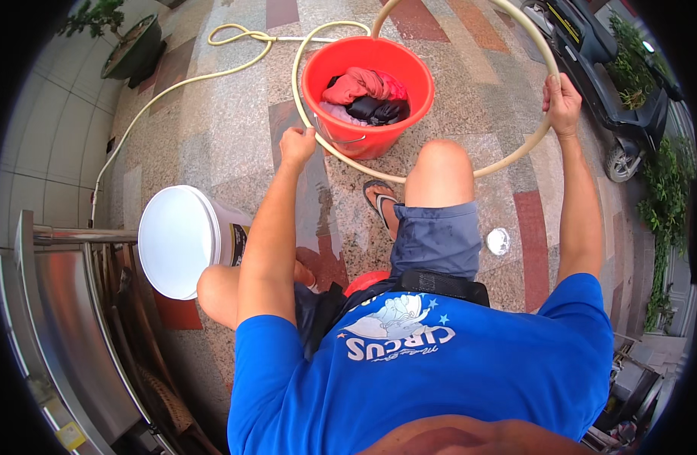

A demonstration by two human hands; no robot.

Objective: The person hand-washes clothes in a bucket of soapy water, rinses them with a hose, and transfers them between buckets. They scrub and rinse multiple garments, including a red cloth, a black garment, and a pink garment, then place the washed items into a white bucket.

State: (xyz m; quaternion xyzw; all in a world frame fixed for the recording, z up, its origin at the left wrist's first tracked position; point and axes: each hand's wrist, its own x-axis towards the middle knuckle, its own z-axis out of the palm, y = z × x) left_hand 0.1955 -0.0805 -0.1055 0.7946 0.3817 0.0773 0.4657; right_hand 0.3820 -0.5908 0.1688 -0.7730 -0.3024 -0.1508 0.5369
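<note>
A pale yellow hose (516, 156) curves in a wide loop before me. My left hand (297, 148) pinches it close to the near left side of a red plastic bucket (359, 139). On the right, my raised right hand (562, 108) is wrapped around the same hose. Inside the bucket lie bunched wet-looking clothes (359, 88), coral, black, pink and pale lilac. The bucket's wire handle (340, 139) hangs down its near side. One stretch of hose meets the bucket's far rim; whether it enters the bucket I cannot tell.
A white plastic bucket (180, 242) stands by my left knee, next to a metal frame (86, 234). More hose trails across the stone-tiled floor (229, 131), wet in places. A potted plant (135, 51) stands far left, a dark scooter (610, 91) far right. Near my right knee lies a shiny round object (498, 242).
</note>
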